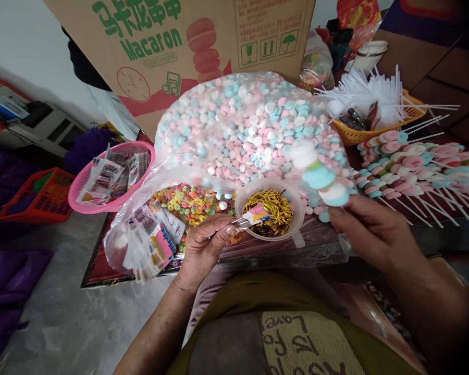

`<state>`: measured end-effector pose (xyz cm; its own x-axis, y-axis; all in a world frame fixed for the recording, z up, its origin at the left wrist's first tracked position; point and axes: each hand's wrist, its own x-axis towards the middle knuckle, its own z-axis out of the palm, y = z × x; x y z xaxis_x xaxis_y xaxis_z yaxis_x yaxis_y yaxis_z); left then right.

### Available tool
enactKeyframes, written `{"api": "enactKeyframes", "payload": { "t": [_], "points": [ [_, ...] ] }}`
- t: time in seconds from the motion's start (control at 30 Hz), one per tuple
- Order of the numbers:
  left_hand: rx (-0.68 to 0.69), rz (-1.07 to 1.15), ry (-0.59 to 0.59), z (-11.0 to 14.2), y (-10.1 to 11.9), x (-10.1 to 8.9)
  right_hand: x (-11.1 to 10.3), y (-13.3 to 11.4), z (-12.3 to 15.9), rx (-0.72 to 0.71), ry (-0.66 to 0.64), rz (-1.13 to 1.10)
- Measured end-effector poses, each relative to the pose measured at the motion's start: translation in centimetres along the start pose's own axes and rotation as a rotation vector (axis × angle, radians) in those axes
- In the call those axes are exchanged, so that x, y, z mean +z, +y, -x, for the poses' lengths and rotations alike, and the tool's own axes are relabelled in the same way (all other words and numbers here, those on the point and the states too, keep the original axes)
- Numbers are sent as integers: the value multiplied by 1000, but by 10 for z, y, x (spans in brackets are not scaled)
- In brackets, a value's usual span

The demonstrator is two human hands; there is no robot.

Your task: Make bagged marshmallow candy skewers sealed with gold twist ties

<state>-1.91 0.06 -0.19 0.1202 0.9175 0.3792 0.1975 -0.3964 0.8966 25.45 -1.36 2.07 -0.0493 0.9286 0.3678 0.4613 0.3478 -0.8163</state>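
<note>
Low table [101, 271] with one clear bowl [269, 208]; left hand [203, 250] grip pinching one sticker [256, 214], right hand [369, 229] one three-marshmallow skewer [318, 176].

Glossy clear plastic bag [203, 172] crinkles over matt, powdery candies [254, 125]. Shiny gold foil twist ties [275, 211] glitter in a translucent plastic cup [293, 200]. Matt brown cardboard box [101, 57] behind; pink plastic mesh basket [140, 151] to the left.

1. A dark table [101, 271] is carrying the lot — a big clear bag of pastel candies [250, 125] is lying across its middle.
2. A pink basket [113, 177] is sitting at its left end.
3. Finished candy skewers [418, 169] are lying at the right — beside an orange basket [375, 133].
</note>
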Motion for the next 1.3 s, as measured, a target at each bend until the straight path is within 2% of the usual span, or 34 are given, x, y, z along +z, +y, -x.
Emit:
{"api": "enactKeyframes", "payload": {
  "t": [0.13, 0.2, 0.27, 0.4, 0.5, 0.67, 0.83, 0.93, 1.07, 1.2, 1.3],
  "points": [
    [28, -13, -33, -2, 1, -6, -27, 3, 2, -460, -85, 386],
    [34, -6, -22, -3, 2, -8, -31, 5, 3, -584, -76, 533],
    [43, -4, -10, -3, 2, -9, -33, 9, 5, -629, -59, 638],
    [60, -34, -12, -3, 3, -11, -38, 17, 10, -622, -95, 720],
    [81, -77, -14, -5, 3, -12, -43, 16, 9, -670, -140, 780],
    [211, -205, -120, -10, 4, -13, -57, 11, 0, -780, -153, 947],
    [250, -247, -140, -10, 3, -12, -62, 11, -2, -816, -158, 985],
    [274, -259, -158, -11, 5, -11, -61, 12, -2, -782, -177, 919],
    [370, -301, -273, -17, 9, -9, -60, 12, -7, -672, -277, 771],
    [465, -320, -352, -25, 12, -4, -59, 8, -17, -646, -291, 589],
    [507, -344, -389, -29, 11, 1, -55, 6, -20, -548, -403, 449]
  ]
}}
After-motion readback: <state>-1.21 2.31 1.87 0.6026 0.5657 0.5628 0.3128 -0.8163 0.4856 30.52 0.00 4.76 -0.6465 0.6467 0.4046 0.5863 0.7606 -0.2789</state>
